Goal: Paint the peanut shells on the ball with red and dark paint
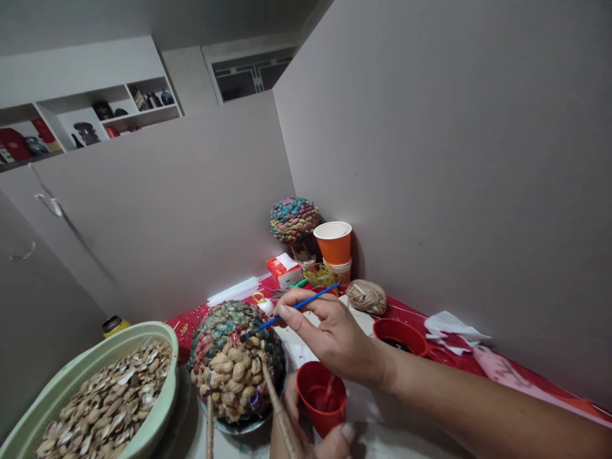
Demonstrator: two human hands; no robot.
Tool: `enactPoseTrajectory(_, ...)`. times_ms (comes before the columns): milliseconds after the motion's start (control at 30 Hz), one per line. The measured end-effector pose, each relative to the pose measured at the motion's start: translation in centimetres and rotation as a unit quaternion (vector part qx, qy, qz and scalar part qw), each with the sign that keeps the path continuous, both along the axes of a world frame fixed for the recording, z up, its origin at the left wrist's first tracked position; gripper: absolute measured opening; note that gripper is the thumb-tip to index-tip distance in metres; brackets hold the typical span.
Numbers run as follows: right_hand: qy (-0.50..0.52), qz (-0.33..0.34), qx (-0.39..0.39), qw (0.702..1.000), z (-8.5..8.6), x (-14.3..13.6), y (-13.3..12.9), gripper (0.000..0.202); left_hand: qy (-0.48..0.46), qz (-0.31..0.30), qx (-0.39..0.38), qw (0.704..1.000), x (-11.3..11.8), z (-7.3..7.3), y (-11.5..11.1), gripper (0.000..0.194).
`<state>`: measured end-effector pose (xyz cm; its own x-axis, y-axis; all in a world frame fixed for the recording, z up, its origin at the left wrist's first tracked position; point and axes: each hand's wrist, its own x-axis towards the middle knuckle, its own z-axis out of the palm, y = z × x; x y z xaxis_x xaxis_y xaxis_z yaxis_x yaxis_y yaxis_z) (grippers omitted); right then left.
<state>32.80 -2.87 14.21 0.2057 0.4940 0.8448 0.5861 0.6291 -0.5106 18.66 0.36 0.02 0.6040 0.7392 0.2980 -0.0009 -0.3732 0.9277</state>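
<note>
In the head view my right hand [325, 325] pinches a blue paintbrush [301, 305]. Its tip touches a ball covered in peanut shells [234, 366], painted green, blue and red on top and bare brown in front. The ball rests in a metal bowl [246, 426], and two wrapped sticks [277, 405] rise from it toward me. Low in the view, my left hand [335, 443] is closed around a red cup [322, 398] with liquid inside, beside the ball; one stick passes in front of this hand.
A green basket of shells [169, 382] stands at left. Behind are a finished-looking colored shell ball [294, 220], orange cups [333, 245], a tissue pack [284, 269] and twine [366, 297]. A red cup of dark liquid [411, 331] and crumpled tissue [452, 328] lie right.
</note>
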Motion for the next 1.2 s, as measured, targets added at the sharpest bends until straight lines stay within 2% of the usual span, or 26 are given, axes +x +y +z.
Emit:
enactPoseTrajectory(167,0.002,-0.007,0.004,1.000,0.0,0.5,0.1,0.022,-0.019,0.006,-0.016,1.000,-0.1,0.1,-0.2,0.067)
enactPoseTrajectory(333,-0.013,0.017,-0.004,1.000,0.0,-0.1,-0.2,0.019,0.013,0.056,0.008,0.998,-0.4,0.3,-0.1,0.069)
enactPoseTrajectory(567,-0.012,0.010,-0.005,1.000,0.0,0.9,0.4,0.021,0.014,0.024,0.015,1.000,-0.5,1.0,0.0,0.064)
enactPoseTrajectory(633,-0.011,0.012,-0.004,1.000,0.1,0.8,0.3,0.021,0.009,0.025,0.022,0.999,-0.4,0.9,-0.2,0.063)
enactPoseTrajectory(767,-0.016,0.021,-0.003,1.000,0.1,0.3,0.1,0.019,0.016,0.069,0.047,0.996,-0.4,0.1,-0.3,0.070)
enactPoseTrajectory(867,-0.021,0.012,0.006,1.000,0.2,0.5,0.2,0.019,0.026,0.067,0.046,0.996,-0.5,-0.2,-0.1,0.068)
enactPoseTrajectory(1200,-0.056,-0.007,0.053,0.997,0.1,0.7,0.2,0.023,0.031,0.066,0.041,0.996,-0.7,1.0,-0.5,0.066)
